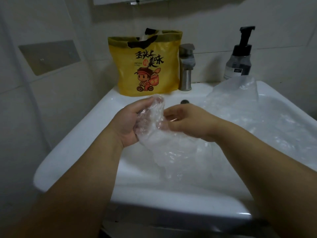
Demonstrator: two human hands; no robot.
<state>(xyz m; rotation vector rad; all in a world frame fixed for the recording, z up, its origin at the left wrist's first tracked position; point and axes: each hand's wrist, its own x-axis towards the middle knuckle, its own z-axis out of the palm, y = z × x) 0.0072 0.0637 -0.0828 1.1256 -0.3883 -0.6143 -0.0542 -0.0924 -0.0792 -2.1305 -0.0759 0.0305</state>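
— What colour is the takeaway bag [147,66] at upper centre?
— Yellow, I'd say, with black characters and a cartoon rider in red and orange.
— And the plastic film [154,134] mid-frame?
— Clear, glinting white. My washbasin [77,143] is white. The pump bottle [239,60], upper right, is smoky grey with a black pump.

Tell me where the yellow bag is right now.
In the head view the yellow bag stands upright on the back ledge of the sink, left of centre, with the metal tap close on its right.

Home bathroom, white washbasin [72,148], steel tap [186,66], soap pump bottle [239,55], tiled walls [42,103]
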